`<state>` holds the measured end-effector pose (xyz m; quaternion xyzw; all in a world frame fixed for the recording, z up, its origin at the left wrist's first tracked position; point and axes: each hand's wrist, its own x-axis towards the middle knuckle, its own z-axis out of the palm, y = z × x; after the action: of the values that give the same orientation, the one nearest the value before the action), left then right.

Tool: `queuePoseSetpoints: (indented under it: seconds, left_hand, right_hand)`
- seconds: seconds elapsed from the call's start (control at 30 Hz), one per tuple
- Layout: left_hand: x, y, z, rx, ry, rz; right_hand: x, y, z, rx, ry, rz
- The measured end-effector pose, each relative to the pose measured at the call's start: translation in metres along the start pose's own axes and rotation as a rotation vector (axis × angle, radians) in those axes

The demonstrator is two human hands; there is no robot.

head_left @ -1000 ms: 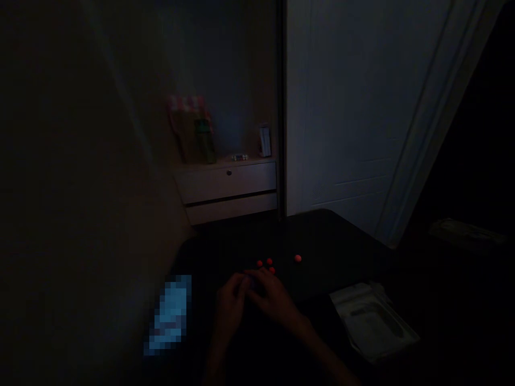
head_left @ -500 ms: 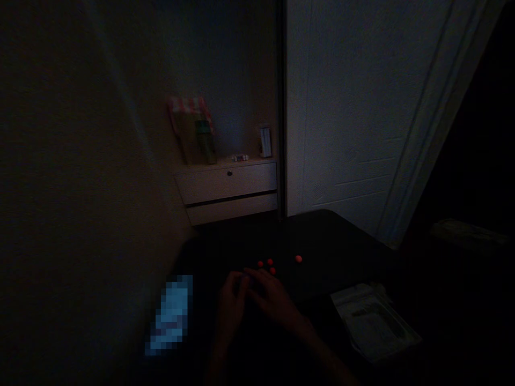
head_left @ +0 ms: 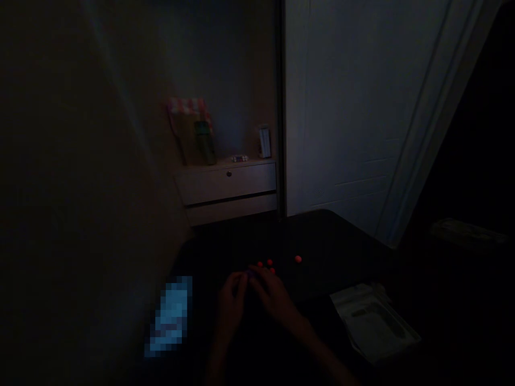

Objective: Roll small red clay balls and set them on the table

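Note:
In the dim head view, my left hand (head_left: 232,295) and my right hand (head_left: 276,295) meet over the dark table. Between their fingertips is a small dark purple lump (head_left: 250,273), mostly covered by the fingers; its kind is too dark to make out. My left thumb and fingers pinch its left side, while the fingers of my right hand curl over its right side. Just beyond the fingers lie three small red balls (head_left: 269,262), the nearest partly hidden by my right hand. A larger pinkish-orange ball (head_left: 298,259) rests apart to their right.
The black table (head_left: 322,236) reaches to a pale drawer cabinet (head_left: 237,185) and a white door (head_left: 341,107). A green bottle (head_left: 206,145) stands on the cabinet. A glowing pixelated patch (head_left: 171,316) is at left; a pale flat packet (head_left: 374,321) lies right.
My right hand's fingers have shifted slightly right and up, now covering part of the nearest red ball. More of the purple lump shows. The balls have stayed in place.

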<state>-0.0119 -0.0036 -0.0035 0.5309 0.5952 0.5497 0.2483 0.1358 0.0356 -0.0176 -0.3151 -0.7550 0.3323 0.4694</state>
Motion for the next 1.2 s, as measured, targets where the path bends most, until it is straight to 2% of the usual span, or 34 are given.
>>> queuePoseSetpoints:
  seconds: [0.33, 0.6, 0.77, 1.2]
  left_hand:
    - [0.0009, -0.0036, 0.0024, -0.041, -0.025, 0.016]
    - [0.0012, -0.0025, 0.0008, -0.02, -0.02, 0.034]
    - [0.0004, -0.0019, 0.0012, -0.086, -0.082, 0.031]
    - [-0.0011, 0.0019, 0.0002, 0.015, 0.009, -0.015]
  right_hand:
    - [0.0016, -0.0059, -0.0029, 0.016, 0.022, -0.001]
    - [0.0022, 0.003, -0.0001, 0.035, 0.094, 0.004]
    - [0.003, 0.0018, -0.0013, 0.025, 0.076, -0.043]
    - [0.0006, -0.0059, -0.0019, 0.03, 0.048, 0.012]
